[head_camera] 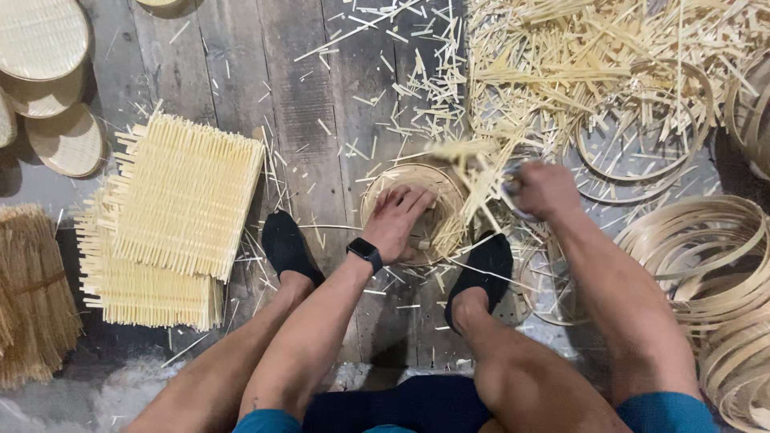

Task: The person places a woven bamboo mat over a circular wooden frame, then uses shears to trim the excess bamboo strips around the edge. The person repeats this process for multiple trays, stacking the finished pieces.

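A small round woven bamboo basket (417, 180) lies on the wooden floor between my two feet in black socks. My left hand (397, 220), a black watch on its wrist, rests flat inside the basket with fingers spread. My right hand (545, 191) is closed at the basket's right rim; what it grips is blurred. A blurred bunch of bamboo strips (473, 172) sticks out at the rim beside that hand.
Stacked square woven bamboo mats (172, 216) lie to the left, round woven lids (48, 48) at the top left. A heap of cut bamboo strips (577, 56) fills the top right. Bamboo hoops (706, 256) pile up at the right. A bundle of sticks (28, 289) lies far left.
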